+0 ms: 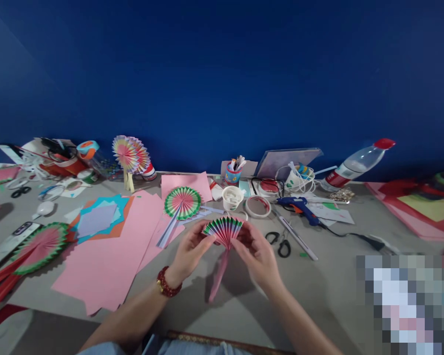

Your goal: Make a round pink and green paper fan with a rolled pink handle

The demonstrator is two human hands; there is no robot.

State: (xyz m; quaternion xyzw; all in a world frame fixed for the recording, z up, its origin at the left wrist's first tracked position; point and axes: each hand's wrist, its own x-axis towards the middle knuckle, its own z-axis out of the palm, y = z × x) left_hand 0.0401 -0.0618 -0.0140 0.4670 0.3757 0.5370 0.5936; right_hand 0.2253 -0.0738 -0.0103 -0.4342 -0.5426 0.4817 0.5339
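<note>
A half-spread pleated paper fan (223, 230), pink with green and white edging, is held above the grey table (329, 286). My left hand (188, 252), with a red bead bracelet at the wrist, pinches the fan's left side. On the fan's right side, my right hand (256, 255) is closed in a pinch. A pink strip hangs down from the fan between my hands.
Pink paper sheets (107, 256) lie left of my hands. A finished round fan (182, 202) lies beyond them, another fan (40, 244) at far left, and an upright fan (129, 155) at the back. Scissors (279, 242), blue glue gun (299, 207), tape roll (258, 206), white cup (232, 197) and bottle (355, 165) sit right.
</note>
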